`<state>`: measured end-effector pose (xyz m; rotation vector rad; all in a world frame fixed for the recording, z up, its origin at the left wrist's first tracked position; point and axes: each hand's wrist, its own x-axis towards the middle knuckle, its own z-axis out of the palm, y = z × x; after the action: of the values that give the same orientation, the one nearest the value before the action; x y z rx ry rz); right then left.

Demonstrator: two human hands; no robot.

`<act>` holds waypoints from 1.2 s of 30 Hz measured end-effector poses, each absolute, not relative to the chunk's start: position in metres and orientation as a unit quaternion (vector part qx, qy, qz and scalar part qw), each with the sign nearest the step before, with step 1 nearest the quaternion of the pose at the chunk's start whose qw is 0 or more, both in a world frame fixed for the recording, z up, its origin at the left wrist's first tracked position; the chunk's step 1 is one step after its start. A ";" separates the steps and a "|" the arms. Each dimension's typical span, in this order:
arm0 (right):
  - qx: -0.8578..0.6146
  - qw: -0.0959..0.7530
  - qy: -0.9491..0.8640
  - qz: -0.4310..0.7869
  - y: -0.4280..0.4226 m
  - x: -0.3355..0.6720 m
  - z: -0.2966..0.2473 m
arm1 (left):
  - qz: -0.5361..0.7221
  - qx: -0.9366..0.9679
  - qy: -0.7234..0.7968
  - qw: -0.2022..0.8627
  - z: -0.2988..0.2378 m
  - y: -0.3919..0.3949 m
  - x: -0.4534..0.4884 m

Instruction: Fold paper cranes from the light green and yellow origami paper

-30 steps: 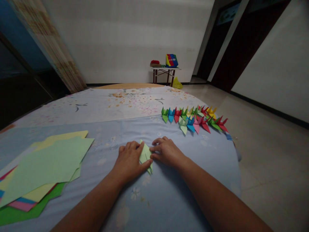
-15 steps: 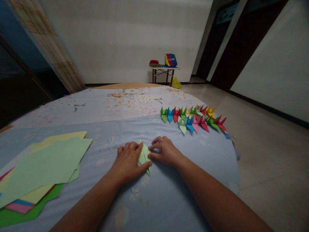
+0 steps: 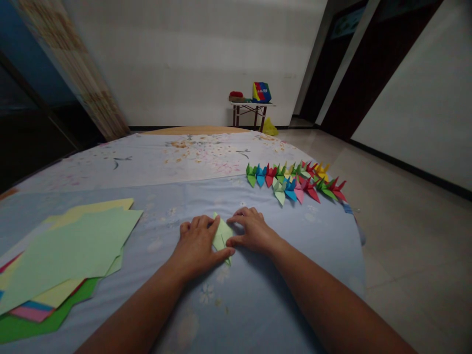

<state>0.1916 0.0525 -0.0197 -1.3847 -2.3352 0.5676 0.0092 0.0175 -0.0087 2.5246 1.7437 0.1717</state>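
Observation:
A pale green folded origami paper [image 3: 221,234], diamond-shaped with a slit down its middle, lies on the blue cloth in front of me. My left hand [image 3: 199,246] holds it down, index finger along its left edge and thumb across its lower part. At the paper's right edge, my right hand [image 3: 252,229] has its thumb and bent index finger on the corner. The left thumb hides part of the lower point. Farther off to the right stand rows of folded paper cranes [image 3: 289,187] in green, blue, red, pink and yellow.
To the left lies a loose stack of coloured paper sheets [image 3: 73,246], light green on top. A floral tablecloth [image 3: 147,157] covers the table's far part. Against the wall, a small table [image 3: 250,104] carries a colourful bag [image 3: 261,92].
The fingers of my right hand have shifted slightly at the paper's right edge. My left hand keeps its place on the paper. The whole view has moved a little.

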 end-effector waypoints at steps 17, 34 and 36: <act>-0.470 0.291 -0.810 0.199 0.064 0.180 -0.030 | 0.082 0.821 0.562 0.055 -0.008 0.017 0.009; -0.440 0.227 -0.848 0.189 0.061 0.181 -0.031 | 0.186 0.813 0.522 0.181 -0.011 0.031 -0.045; -0.438 0.229 -0.849 0.189 0.061 0.181 -0.031 | 0.177 0.817 0.525 0.164 -0.013 0.031 -0.041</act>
<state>0.1806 0.0609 -0.0315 -1.2045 -2.3358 0.5205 -0.0409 0.0306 -0.0126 2.3284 1.4956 0.5040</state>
